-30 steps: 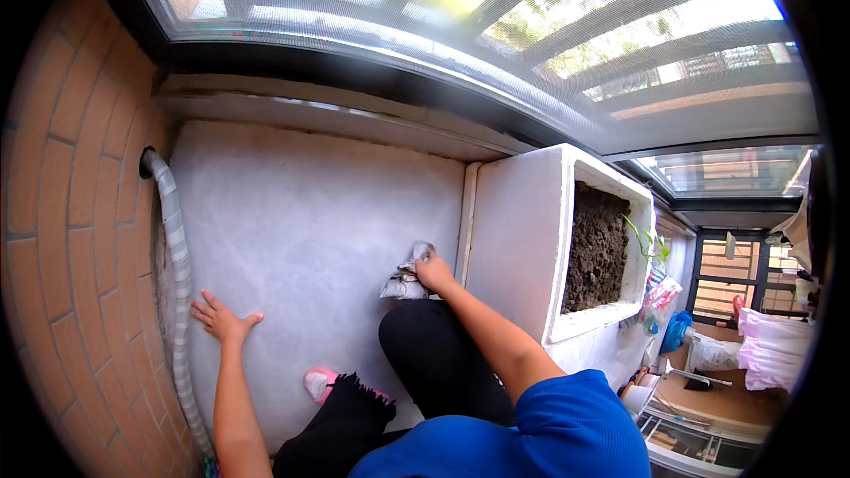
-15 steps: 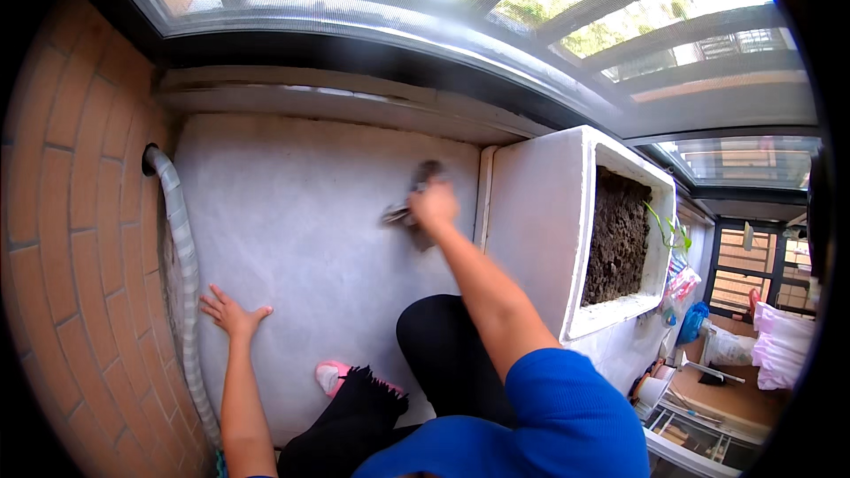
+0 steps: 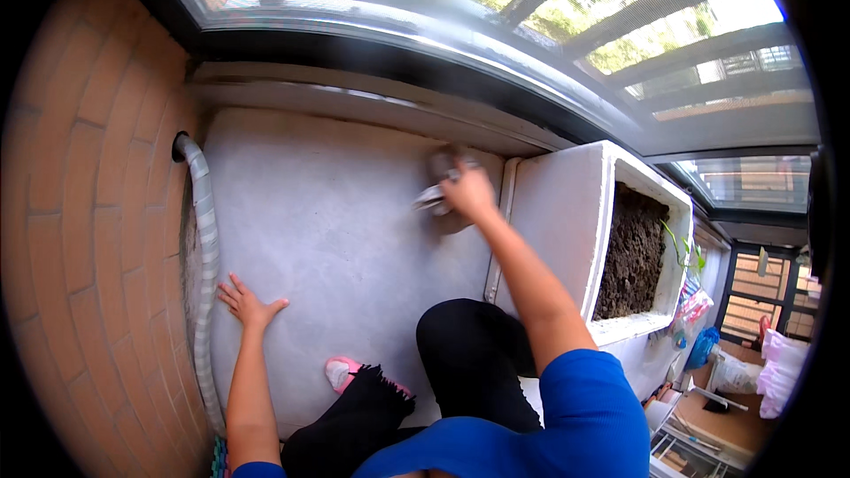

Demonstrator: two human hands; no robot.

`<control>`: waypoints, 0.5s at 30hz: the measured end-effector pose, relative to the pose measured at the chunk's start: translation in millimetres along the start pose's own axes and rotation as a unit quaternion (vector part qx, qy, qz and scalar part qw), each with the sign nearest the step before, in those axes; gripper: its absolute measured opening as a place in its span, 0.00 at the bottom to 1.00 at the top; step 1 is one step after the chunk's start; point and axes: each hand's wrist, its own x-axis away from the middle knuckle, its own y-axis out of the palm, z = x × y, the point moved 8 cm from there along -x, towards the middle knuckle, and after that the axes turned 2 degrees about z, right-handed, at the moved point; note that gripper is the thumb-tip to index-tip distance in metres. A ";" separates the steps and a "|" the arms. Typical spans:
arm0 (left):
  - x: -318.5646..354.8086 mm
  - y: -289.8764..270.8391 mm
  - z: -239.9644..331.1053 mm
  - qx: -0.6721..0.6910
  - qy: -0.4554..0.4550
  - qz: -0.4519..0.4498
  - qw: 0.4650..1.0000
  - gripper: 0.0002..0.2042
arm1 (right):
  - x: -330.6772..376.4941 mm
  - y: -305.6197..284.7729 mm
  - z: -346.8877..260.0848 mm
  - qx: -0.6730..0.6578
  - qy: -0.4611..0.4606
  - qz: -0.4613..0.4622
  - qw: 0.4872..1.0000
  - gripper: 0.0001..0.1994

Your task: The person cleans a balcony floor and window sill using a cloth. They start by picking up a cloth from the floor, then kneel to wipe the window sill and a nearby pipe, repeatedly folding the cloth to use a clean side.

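Fingers (image 3: 456, 179) of the right hand (image 3: 467, 193) are curled down and clamped on a grey rag (image 3: 438, 190), pressing it flat on the grey floor (image 3: 328, 212). Rag pokes out from under the hand toward 9 and 12 o'clock, so its bulk lies just ahead and left of the knuckles; a bit blurred, exact folds unclear. Long axis of the rag runs roughly 8-to-1 o'clock, about in line with the forearm. It sits in the far right corner of the floor patch, just beside the side wall of the white planter box (image 3: 567, 212), which lies at 3 o'clock from the hand, and near the window sill (image 3: 354, 102) at 12 o'clock. I cannot tell if rag and box wall touch.

Left hand (image 3: 248, 303) is flat on the floor, fingers spread apart, holding nothing, palm down as a prop. It lies at 7 o'clock from the rag, well apart, near the ribbed grey hose (image 3: 205, 239) that runs along the brick wall (image 3: 80, 212) at 9 o'clock. Right hand is plainly the nearer one, already on the rag.

Box holds dark soil (image 3: 633, 252) with a small green plant (image 3: 686, 252) at its far edge. Pink slipper (image 3: 341, 373) shows by the black trouser leg at 6 o'clock.
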 end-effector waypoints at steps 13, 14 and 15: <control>6.6 -8.4 7.9 0.002 -0.049 -0.032 0.998 0.70 | -59.0 43.0 -42.3 0.066 0.095 0.036 0.993 0.19; 7.2 -9.7 10.0 0.003 -0.049 -0.032 0.998 0.70 | -61.0 47.6 -50.7 0.064 0.090 0.041 0.993 0.21; 7.7 -10.6 7.9 0.004 -0.053 -0.031 0.998 0.69 | -58.2 56.5 -72.4 0.060 0.047 0.030 0.997 0.20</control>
